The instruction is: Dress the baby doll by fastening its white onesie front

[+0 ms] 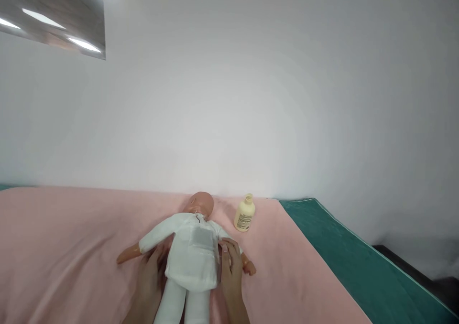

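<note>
White-clothed doll point(193, 259) lies lower centre, left hand point(150, 271) and right hand point(231, 264) at its sides; whether they grip, I cannot tell.

Doll: the middle is blocked by the doll point(193, 266), flanked closely by the left hand point(151, 274) and right hand point(231, 266).
Left side: a wide passage is offered over pink cloth point(64, 252), beyond the outstretched arm.
Bottle: the gap right of the head is narrowed by a bottle point(244, 215).
Right side: open cloth is found.
Back: reach is stopped by the wall point(229, 99).
</note>
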Action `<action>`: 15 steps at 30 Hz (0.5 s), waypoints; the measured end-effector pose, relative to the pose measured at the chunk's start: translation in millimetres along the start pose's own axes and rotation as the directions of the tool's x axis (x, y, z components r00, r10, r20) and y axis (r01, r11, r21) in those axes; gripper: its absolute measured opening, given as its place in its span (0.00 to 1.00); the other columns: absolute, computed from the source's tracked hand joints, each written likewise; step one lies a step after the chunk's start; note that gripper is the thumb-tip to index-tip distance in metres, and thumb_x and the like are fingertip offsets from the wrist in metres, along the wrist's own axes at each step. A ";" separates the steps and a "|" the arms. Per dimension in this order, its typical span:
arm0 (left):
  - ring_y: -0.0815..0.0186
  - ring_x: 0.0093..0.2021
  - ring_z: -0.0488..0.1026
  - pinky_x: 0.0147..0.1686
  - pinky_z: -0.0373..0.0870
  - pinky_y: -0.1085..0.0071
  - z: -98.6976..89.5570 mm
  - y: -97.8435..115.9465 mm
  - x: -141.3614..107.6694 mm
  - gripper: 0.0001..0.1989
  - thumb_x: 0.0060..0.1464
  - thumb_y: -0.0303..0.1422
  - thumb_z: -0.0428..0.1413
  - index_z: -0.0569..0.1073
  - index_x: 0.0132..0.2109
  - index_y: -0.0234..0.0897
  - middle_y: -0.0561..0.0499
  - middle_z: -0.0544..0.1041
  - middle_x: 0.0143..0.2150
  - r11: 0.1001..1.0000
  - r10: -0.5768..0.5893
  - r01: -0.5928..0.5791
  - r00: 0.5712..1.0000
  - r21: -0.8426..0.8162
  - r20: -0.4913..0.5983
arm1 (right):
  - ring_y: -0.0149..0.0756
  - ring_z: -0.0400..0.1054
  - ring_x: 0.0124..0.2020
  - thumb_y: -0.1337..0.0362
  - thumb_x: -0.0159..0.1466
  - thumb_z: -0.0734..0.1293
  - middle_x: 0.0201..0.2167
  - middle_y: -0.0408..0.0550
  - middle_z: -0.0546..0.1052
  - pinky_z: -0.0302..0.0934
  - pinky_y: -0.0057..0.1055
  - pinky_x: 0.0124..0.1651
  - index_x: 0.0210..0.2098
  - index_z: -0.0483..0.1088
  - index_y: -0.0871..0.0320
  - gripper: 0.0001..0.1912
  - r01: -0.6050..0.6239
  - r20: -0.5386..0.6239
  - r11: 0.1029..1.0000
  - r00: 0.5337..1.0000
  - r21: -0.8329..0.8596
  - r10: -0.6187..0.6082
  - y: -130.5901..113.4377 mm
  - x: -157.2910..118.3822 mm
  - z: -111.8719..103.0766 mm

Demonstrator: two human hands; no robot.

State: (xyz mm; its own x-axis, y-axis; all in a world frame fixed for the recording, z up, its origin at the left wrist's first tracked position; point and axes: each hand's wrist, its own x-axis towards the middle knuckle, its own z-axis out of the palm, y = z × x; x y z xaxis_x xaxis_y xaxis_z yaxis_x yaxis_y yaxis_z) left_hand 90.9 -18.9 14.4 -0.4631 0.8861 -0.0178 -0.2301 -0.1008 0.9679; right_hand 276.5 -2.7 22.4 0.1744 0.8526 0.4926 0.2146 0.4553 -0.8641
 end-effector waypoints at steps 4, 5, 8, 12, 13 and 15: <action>0.53 0.53 0.72 0.47 0.74 0.59 -25.7 3.7 -20.7 0.19 0.57 0.44 0.51 0.67 0.53 0.41 0.47 0.75 0.52 0.995 0.080 -0.071 0.986 0.066 -0.146 | 0.41 0.68 0.43 0.56 0.69 0.57 0.37 0.49 0.72 0.60 0.36 0.48 0.33 0.74 0.55 0.18 0.025 0.030 0.996 0.999 0.082 -0.028 -6.7 -16.9 -3.9; 0.53 0.54 0.71 0.49 0.72 0.59 -30.0 9.2 -24.1 0.17 0.58 0.43 0.50 0.69 0.51 0.41 0.48 0.75 0.51 0.981 0.165 -0.151 0.980 0.124 -0.110 | 0.41 0.68 0.41 0.56 0.69 0.57 0.35 0.49 0.72 0.60 0.35 0.46 0.31 0.74 0.55 0.19 0.046 0.058 0.995 0.997 0.087 -0.051 -7.6 -19.5 -4.0; 0.55 0.53 0.70 0.52 0.67 0.60 -29.7 34.3 -25.3 0.14 0.61 0.41 0.47 0.72 0.42 0.39 0.48 0.76 0.47 0.877 0.353 -0.402 0.911 0.264 0.213 | 0.40 0.67 0.36 0.57 0.68 0.58 0.31 0.48 0.71 0.59 0.33 0.37 0.27 0.75 0.55 0.20 0.099 0.144 0.992 0.984 0.081 -0.110 -7.5 -24.5 -3.0; 0.60 0.40 0.71 0.44 0.67 0.64 -11.5 63.5 -13.5 0.18 0.64 0.41 0.43 0.74 0.36 0.38 0.49 0.76 0.35 0.643 0.268 -0.704 0.577 0.303 0.772 | 0.40 0.64 0.34 0.56 0.68 0.59 0.27 0.48 0.70 0.57 0.34 0.36 0.25 0.75 0.55 0.21 0.140 0.205 0.988 0.967 0.069 -0.152 -6.1 -27.4 -1.1; 0.61 0.38 0.71 0.42 0.66 0.65 -8.0 65.9 -10.2 0.19 0.64 0.40 0.43 0.74 0.34 0.38 0.49 0.76 0.33 0.596 0.237 -0.752 0.501 0.283 0.832 | 0.40 0.64 0.34 0.56 0.68 0.59 0.27 0.48 0.70 0.57 0.34 0.37 0.25 0.75 0.54 0.20 0.151 0.218 0.986 0.962 0.063 -0.162 -6.1 -27.6 -0.8; 0.62 0.35 0.70 0.39 0.65 0.66 -5.2 63.7 -4.5 0.20 0.64 0.40 0.43 0.74 0.33 0.37 0.50 0.75 0.31 0.551 0.209 -0.796 0.423 0.251 0.882 | 0.40 0.64 0.33 0.56 0.68 0.59 0.27 0.47 0.71 0.57 0.35 0.38 0.26 0.76 0.54 0.20 0.170 0.249 0.984 0.952 0.050 -0.177 -5.8 -27.6 0.2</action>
State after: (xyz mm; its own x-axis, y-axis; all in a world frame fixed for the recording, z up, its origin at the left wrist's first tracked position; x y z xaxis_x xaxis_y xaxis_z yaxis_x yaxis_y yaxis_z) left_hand 73.8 -31.7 74.8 0.5104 0.7526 0.4161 0.4569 -0.6472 0.6102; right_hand 270.2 -28.8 13.8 -0.1109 0.7949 0.5965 0.1928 0.6060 -0.7718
